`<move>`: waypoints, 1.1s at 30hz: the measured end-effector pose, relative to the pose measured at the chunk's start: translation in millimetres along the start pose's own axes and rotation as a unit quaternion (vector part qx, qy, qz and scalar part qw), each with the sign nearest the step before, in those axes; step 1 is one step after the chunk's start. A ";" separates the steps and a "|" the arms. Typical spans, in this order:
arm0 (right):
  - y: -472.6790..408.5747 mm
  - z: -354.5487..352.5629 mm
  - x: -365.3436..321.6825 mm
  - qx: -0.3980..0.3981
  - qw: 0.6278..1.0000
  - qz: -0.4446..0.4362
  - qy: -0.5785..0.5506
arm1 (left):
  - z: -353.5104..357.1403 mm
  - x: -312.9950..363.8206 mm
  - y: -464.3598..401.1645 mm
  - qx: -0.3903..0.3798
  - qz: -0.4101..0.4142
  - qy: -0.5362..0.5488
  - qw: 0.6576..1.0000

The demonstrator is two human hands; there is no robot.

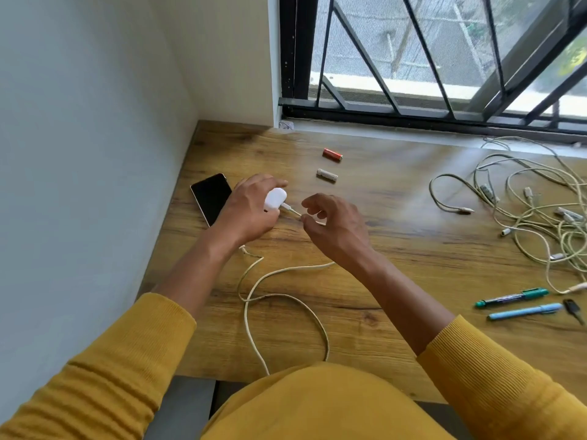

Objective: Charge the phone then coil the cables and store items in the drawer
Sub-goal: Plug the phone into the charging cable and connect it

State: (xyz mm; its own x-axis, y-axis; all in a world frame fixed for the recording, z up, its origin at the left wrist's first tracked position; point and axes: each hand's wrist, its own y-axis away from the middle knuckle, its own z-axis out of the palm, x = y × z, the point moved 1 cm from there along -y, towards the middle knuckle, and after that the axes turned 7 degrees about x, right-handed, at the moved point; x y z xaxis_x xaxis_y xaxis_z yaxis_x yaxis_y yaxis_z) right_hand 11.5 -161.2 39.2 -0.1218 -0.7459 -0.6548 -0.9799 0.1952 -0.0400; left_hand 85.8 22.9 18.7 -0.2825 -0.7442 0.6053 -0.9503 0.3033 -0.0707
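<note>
Over the tabletop (pixel 397 217), the left hand (pixel 251 214) wraps its grip round the white charger (pixel 275 198) beside the phone (pixel 211 198); the right hand (pixel 330 223) pinches the cable (pixel 279 296) at its plug. Light, limp cord — best held by the stiff plug, not the wire.

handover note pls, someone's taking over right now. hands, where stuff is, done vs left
Left hand grips the white charger block. Right hand pinches the cable right at the block; whether the plug is fully seated cannot be told.
Phone lies face up with a dark screen by the wall, under the left hand.
Cable tangle lies uncoiled at the right; two batteries and two markers are loose on the desk.
Done: nothing confirmed. Left: charge phone, coil cables, store items. No drawer in view.
</note>
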 end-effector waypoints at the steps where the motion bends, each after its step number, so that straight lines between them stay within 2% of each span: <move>1: 3.1 -1.1 -1.9 0.004 1.000 -0.006 -0.004 | -3.7 6.1 7.6 0.011 0.007 0.006 1.000; 9: 39.7 -7.8 -14.5 0.029 0.998 -0.040 -0.024 | -28.7 46.0 83.7 0.070 -0.001 0.073 0.995; 18: 102.6 -26.8 -8.9 0.014 0.993 -0.093 -0.069 | -20.6 73.9 189.5 0.117 -0.065 0.069 0.989; 22: 141.3 -39.2 -1.7 -0.014 0.987 -0.123 -0.098 | -7.1 93.7 238.3 0.150 -0.100 0.062 0.982; 28: 208.9 -59.9 11.9 -0.050 0.977 -0.150 -0.143 | 18.3 134.2 327.1 0.191 -0.148 0.108 0.964; 33: 265.8 -64.1 20.5 -0.089 0.969 -0.153 -0.172 | 33.4 154.7 392.7 0.187 -0.204 0.090 0.957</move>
State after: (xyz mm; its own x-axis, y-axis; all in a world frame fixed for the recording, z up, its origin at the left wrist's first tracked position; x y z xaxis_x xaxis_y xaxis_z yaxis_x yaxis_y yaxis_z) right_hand -261.6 -165.4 63.5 0.2094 -0.4884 -0.8471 -0.9771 -0.1382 -0.1618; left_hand -335.5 6.9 58.1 0.1178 -0.6305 0.7672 -0.9666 -0.2499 -0.0570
